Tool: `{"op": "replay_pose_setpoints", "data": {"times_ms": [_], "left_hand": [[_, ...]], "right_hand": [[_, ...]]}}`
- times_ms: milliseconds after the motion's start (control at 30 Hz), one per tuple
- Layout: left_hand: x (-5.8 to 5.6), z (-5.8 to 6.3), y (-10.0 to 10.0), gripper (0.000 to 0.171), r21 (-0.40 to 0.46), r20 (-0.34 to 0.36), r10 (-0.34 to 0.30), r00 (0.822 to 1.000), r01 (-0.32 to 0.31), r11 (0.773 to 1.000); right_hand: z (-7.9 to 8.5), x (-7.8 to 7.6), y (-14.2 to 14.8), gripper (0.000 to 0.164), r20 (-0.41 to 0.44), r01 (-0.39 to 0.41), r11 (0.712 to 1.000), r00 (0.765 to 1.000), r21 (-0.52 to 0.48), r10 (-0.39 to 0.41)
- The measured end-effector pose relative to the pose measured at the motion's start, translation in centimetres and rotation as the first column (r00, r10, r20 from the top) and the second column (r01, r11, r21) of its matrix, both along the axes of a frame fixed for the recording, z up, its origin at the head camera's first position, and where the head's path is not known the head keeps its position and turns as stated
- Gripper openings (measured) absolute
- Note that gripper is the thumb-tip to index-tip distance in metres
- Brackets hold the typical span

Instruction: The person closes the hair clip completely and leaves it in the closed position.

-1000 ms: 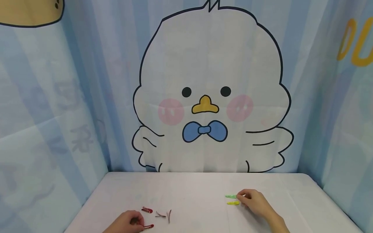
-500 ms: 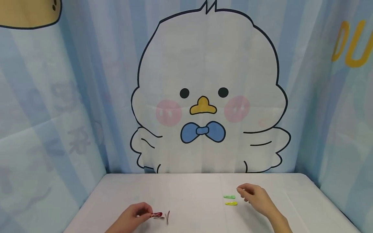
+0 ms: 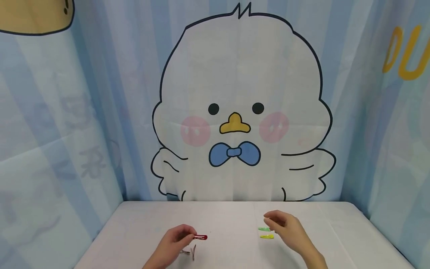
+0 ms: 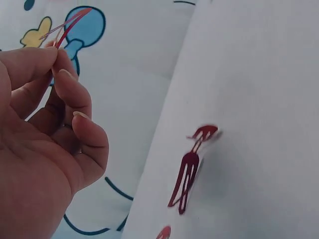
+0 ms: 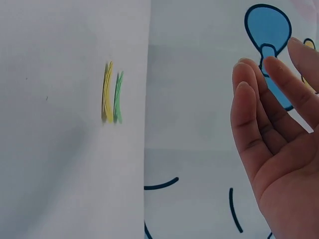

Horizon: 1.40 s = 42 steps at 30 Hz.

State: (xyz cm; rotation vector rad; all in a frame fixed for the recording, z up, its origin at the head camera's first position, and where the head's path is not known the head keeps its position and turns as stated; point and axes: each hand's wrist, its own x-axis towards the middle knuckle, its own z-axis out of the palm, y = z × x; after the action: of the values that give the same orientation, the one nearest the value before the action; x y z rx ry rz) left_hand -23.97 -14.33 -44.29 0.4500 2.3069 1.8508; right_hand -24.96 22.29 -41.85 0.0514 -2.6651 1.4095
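Note:
My left hand pinches a red snap hair clip between thumb and fingertips, raised above the white table; the left wrist view shows its bent-open prongs. Two reddish-brown hair clips stand below that hand, partly behind it. In the left wrist view two dark red clips lie end to end, and the tip of another red clip shows at the bottom edge. My right hand hovers with loosely bent fingers and holds nothing. Under its fingertips lie a green clip, partly covered, and a yellow clip.
The white table ends at a back edge against a striped blue curtain printed with a large white chick. More curtain hangs at both sides.
My left hand has lifted a red clip off the table and carried it right and farther back. My right hand has risen from beside the green clip, then shifted slightly left over it.

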Motion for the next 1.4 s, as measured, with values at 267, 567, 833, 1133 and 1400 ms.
{"op": "replay_pose_setpoints", "data": {"times_ms": [267,567,833,1133,1400], "left_hand": [[0.0,-0.1,2.3,0.021,0.059,0.004,0.047,0.999,-0.047,0.997],[0.4,-1.0,5.4,0.023,0.116,0.010,0.049,0.999,-0.050,0.992],[0.7,-0.7,7.5,0.017,0.148,-0.001,0.105,0.994,-0.103,0.983],[1.1,-0.3,8.1,0.021,0.183,-0.001,0.105,0.994,-0.103,0.978],[1.3,-0.4,8.4,0.019,0.226,0.014,0.100,0.995,-0.101,0.969]], "right_hand": [[0.4,1.1,-1.9,0.017,-0.094,-0.062,0.994,0.994,-0.090,0.054],[-0.2,2.3,-4.1,0.022,-0.126,-0.176,0.970,0.980,-0.166,0.156],[-0.5,2.7,-5.4,0.022,-0.167,-0.283,0.943,0.952,-0.174,0.255],[0.0,3.0,-6.3,0.024,-0.124,-0.309,0.934,0.949,-0.182,0.290],[-0.3,3.0,-6.8,0.020,-0.125,-0.350,0.911,0.936,-0.218,0.330]]}}
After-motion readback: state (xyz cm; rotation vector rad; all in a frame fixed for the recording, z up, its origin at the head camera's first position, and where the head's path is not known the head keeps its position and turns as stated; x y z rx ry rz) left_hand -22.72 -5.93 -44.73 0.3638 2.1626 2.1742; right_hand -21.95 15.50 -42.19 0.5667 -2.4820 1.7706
